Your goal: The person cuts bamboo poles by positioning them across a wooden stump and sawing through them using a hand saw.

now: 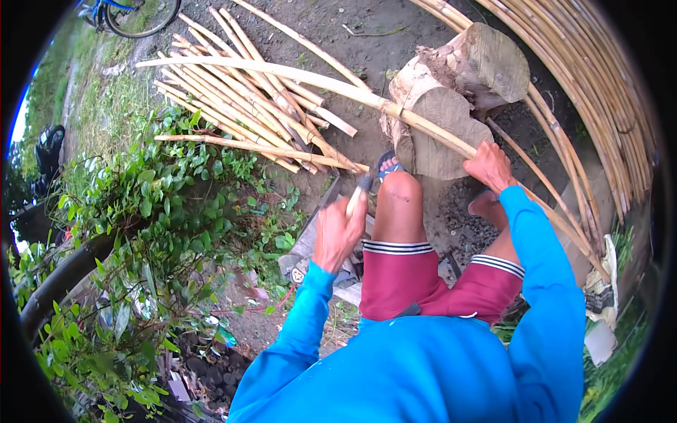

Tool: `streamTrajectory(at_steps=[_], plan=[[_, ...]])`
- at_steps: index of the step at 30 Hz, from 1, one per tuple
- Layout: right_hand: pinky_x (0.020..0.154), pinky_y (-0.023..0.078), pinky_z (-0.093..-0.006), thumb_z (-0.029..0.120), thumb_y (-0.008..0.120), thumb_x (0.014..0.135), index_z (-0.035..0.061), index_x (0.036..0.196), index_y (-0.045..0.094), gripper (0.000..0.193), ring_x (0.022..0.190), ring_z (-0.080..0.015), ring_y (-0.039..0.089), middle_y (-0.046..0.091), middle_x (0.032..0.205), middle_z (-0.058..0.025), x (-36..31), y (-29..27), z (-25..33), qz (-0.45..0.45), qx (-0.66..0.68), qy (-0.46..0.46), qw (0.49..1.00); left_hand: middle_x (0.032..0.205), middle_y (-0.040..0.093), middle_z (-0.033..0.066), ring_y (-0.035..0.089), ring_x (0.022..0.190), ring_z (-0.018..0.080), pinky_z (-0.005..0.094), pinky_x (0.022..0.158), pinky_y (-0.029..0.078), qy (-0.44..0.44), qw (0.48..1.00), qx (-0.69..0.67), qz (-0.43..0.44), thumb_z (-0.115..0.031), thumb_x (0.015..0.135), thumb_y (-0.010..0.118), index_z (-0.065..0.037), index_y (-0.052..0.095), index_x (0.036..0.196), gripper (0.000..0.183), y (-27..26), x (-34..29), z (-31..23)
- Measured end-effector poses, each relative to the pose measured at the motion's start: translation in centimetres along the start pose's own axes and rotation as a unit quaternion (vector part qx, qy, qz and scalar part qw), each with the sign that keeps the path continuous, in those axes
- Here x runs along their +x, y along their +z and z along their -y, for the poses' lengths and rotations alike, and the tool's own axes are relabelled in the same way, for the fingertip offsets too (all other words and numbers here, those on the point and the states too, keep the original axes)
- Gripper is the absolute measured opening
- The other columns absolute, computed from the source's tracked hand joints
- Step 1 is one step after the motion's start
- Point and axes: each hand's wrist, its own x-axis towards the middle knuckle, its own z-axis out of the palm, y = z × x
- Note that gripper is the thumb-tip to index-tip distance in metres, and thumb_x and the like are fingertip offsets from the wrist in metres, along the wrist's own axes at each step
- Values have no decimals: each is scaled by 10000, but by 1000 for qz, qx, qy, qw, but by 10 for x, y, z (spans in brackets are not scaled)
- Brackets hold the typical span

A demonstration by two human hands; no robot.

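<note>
My right hand (489,167) is closed around a long bamboo pole (338,87). The pole crosses over the cut log (441,137) in front of my knees, with one end far to the left and the other beyond my right forearm. In my closed left hand (337,231) is a short tool (364,182) with a pale handle and a dark end. Motion blurs this hand somewhat, and the tool's exact kind does not show. It is held left of my knee, apart from the pole in my right hand.
Several cut bamboo poles (247,106) lie heaped at the left front. A second log (493,65) touches the first. Many long canes (599,92) are stacked along the right. Leafy bushes (148,190) grow on the left, and a bicycle wheel (141,15) stands at the far left.
</note>
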Motion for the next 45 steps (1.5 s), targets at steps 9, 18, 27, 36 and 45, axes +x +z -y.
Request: streamTrajectory(at_steps=[9, 18, 27, 36, 45], plan=[[923, 577, -534, 268, 659, 738, -46, 1005, 758, 424, 978, -505, 710, 714, 1013, -349, -2, -7, -9, -3, -16, 14, 1000, 738, 632, 326, 647, 751, 533, 576, 657, 494, 51, 998, 3, 22, -426, 1010, 588, 40, 652, 817, 508, 25, 48, -30], [852, 586, -553, 301, 659, 706, -16, 874, 770, 375, 892, -490, 724, 724, 906, -318, 0, 10, -7, -9, -14, -42, 999, 745, 639, 320, 669, 766, 503, 559, 651, 501, 19, 999, -33, -17, -428, 1010, 590, 27, 681, 843, 493, 56, 41, 12], [858, 583, -543, 424, 704, 779, 63, 943, 797, 407, 882, -490, 715, 722, 876, -295, -10, -35, -48, 12, 53, -69, 996, 768, 654, 317, 674, 797, 511, 567, 683, 511, 60, 998, -11, 22, -465, 1000, 580, 28, 677, 854, 523, 50, 46, -46], [837, 594, -534, 453, 679, 786, 126, 870, 811, 363, 835, -437, 725, 740, 851, -216, -57, -48, -163, -19, -15, -37, 999, 754, 648, 327, 643, 714, 524, 587, 700, 497, 112, 986, -28, 119, -414, 1015, 573, 15, 682, 800, 492, 122, 4, -101], [818, 587, -523, 371, 726, 774, 53, 884, 790, 343, 834, -469, 699, 717, 858, -251, -79, -29, -196, 2, 48, -8, 999, 766, 609, 331, 616, 777, 556, 605, 633, 451, 101, 979, -111, 135, -348, 1036, 588, -7, 523, 928, 364, 176, -11, -82]])
